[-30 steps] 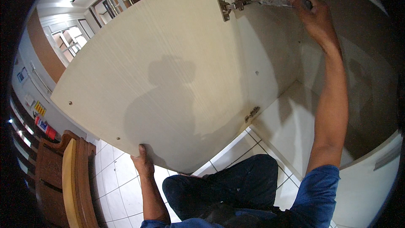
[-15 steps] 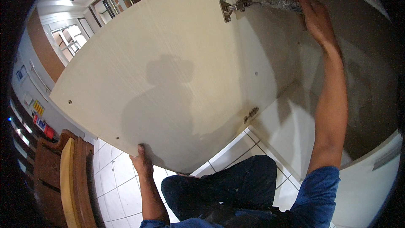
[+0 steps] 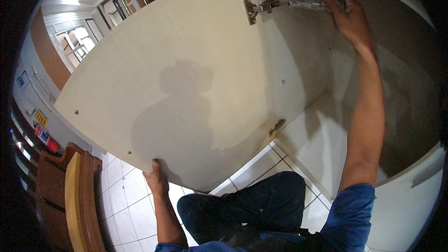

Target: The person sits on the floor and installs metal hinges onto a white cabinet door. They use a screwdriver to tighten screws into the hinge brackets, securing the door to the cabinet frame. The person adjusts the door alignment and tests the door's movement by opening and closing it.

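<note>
A pale cream cabinet door (image 3: 186, 79) stands open to the left of the cabinet. My left hand (image 3: 157, 177) grips its lower edge, thumb on the inner face and fingers hidden behind. Inside the cabinet, my right hand (image 3: 347, 16) is closed around the handle end of a screwdriver (image 3: 305, 4) with a clear, worn handle. The tool lies nearly level, its tip against the upper metal hinge (image 3: 261, 7), which joins door and side panel. A lower hinge (image 3: 277, 127) sits near the cabinet's bottom. My shadow falls across the door.
The cabinet floor (image 3: 322, 140) and side wall surround my right arm. White floor tiles (image 3: 128, 196) lie below, with my bent legs between door and cabinet. A wooden bench (image 3: 70, 200) stands at the left, and a red fire extinguisher (image 3: 46, 139) is by the wall.
The fingers of my right hand have shifted and turned around the screwdriver's handle, showing more of it. My left hand stays on the door edge.
</note>
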A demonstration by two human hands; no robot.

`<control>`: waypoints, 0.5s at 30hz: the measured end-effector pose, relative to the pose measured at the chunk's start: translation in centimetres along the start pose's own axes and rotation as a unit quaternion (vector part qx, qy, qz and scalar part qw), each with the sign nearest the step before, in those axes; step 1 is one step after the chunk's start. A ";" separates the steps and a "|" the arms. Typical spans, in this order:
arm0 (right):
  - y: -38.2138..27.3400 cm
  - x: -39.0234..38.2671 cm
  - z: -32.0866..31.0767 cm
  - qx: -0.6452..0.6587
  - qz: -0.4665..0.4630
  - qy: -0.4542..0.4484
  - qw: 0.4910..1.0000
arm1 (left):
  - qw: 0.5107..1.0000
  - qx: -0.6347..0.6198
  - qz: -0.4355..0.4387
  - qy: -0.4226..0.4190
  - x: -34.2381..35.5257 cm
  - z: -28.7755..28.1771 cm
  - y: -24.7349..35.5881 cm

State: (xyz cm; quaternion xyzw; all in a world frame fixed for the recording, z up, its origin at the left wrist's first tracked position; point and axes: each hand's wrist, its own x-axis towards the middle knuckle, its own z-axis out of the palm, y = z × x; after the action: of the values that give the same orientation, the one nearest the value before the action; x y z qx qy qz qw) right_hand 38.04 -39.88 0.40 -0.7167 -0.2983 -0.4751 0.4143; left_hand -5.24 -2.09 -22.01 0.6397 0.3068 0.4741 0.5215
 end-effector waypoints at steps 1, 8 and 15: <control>-0.3 0.1 -0.3 -0.022 0.053 -0.032 0.998 | 1.000 -0.008 0.002 -0.008 0.0 0.1 0.1; -0.5 -0.6 -0.8 0.064 0.011 -0.072 0.995 | 1.000 -0.018 0.006 -0.007 -0.3 0.1 0.1; 0.7 -0.4 -0.4 -0.021 0.063 -0.017 0.998 | 0.999 -0.030 0.013 0.000 0.0 0.3 -0.1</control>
State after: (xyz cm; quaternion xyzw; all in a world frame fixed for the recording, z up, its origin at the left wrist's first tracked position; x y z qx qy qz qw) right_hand 38.37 -40.56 -0.10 -0.7507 -0.2494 -0.4422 0.4227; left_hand -4.93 -2.24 -22.08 0.6280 0.2843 0.4895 0.5341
